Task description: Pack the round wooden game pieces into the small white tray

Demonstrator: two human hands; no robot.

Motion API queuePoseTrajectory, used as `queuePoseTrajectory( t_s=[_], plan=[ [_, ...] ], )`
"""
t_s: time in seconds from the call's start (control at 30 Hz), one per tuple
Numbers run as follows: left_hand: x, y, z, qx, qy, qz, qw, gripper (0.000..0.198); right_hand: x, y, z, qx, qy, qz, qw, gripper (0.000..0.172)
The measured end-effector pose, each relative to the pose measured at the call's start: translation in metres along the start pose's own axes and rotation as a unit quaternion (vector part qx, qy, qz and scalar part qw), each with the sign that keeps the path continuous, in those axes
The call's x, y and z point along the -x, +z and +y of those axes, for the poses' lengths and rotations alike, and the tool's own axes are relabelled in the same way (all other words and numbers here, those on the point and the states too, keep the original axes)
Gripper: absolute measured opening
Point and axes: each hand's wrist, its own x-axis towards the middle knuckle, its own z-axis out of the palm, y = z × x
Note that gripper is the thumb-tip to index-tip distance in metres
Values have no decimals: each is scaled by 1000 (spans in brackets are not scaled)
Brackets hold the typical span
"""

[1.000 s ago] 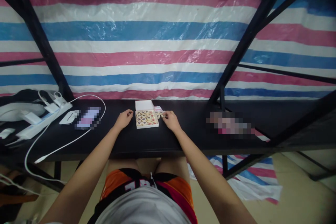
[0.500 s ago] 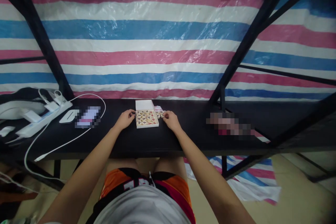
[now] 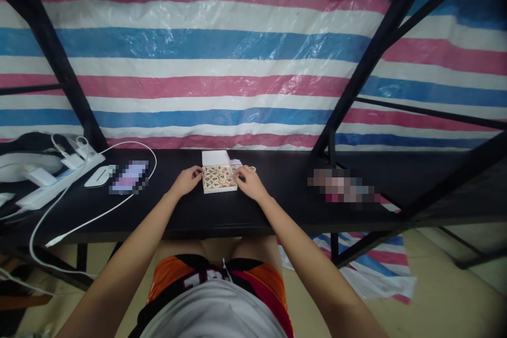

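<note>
A small white box (image 3: 219,189) stands on the black table with its lid (image 3: 216,158) folded back. Round Chinese chess pieces (image 3: 216,177) with red and dark characters fill it in rows. At the box's left side, the curled fingers of my left hand (image 3: 187,180) hold its edge near the hinge. My right hand (image 3: 249,182) is at the right rim, thumb and fingers drawn together over the pieces' edge. Whatever those fingertips may hold is hidden. Just behind the right hand, a loose chess piece (image 3: 252,168) shows partly, close to a pinkish printed paper (image 3: 236,164).
Left on the table lie a blurred phone (image 3: 130,177), a white flat device (image 3: 99,176), a power strip (image 3: 59,182) with plugs, and a white cable (image 3: 91,217). A blurred object (image 3: 343,186) lies right. Black metal posts (image 3: 356,84) frame a striped tarp (image 3: 222,84).
My right hand has moved left from the loose pieces beside the box to the box's right rim. My left hand stays at the box's left edge. The view has shifted slightly.
</note>
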Motion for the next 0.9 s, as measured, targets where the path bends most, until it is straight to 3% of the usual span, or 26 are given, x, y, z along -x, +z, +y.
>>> queuePoseTrajectory(
  t_s=[0.17, 0.27, 0.7, 0.9],
  plan=[
    [1, -1, 4, 2, 11, -8, 1000, 31, 1, -2, -33, 24, -144, -92, 985, 21],
    [1, 0, 4, 0, 9, -10, 1000, 32, 2, -1, -39, 39, -188, -132, 972, 25],
    [0, 2, 3, -11, 13, -7, 1000, 29, -1, 11, -22, 69, -132, -86, 985, 28],
    [1, -1, 6, -19, 1, -11, 1000, 31, -2, 10, -22, 61, -99, -66, 991, 21]
  ],
)
